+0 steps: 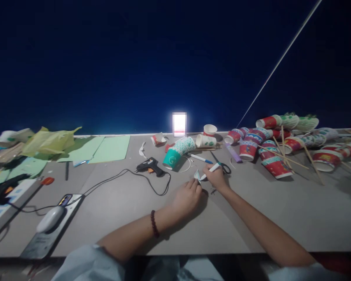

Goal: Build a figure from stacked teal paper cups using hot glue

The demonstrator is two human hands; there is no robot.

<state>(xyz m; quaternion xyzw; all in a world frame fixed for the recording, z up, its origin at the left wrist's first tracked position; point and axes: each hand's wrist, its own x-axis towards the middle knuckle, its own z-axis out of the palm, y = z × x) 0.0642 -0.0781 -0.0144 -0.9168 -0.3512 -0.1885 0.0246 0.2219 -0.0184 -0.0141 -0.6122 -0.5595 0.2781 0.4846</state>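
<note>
Right hand closed around a white plastic marker; left hand, fingers bent, grip unclear, touches small white paper piece, already partly lined blue-green.

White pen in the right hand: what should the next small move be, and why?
Probably steady the small white piece with the left hand before moving the white pen. The left fingertips are only at its near edge, and the right hand holds the pen close beside it; whether the tip touches is unclear.
</note>
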